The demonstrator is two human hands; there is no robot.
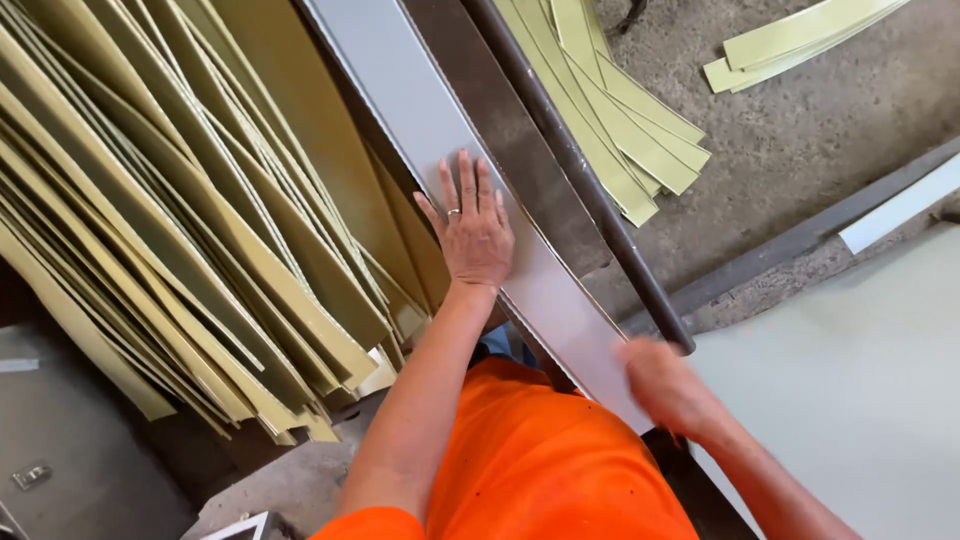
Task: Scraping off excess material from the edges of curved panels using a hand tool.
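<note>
This is a workshop. Left of the left hand [473,232], a big heap of yellow-green strips [190,220] lies fanned out; beyond the right hand [665,385] more cut strips [625,130] rest on a rough concrete floor [830,120]. A dark metal bar [580,170] crosses a grey cutting bench [420,100] between them.

Left hand [473,232] flat; right hand [665,385] blurred, seemingly gripping.

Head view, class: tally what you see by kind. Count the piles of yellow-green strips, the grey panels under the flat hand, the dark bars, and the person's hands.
Piles of yellow-green strips: 3 (large pile, pile beyond the bar, small pile on the floor)
Grey panel: 1
Dark bar: 1
Hands: 2 (left hand, right hand, blurred)
Total: 7
</note>
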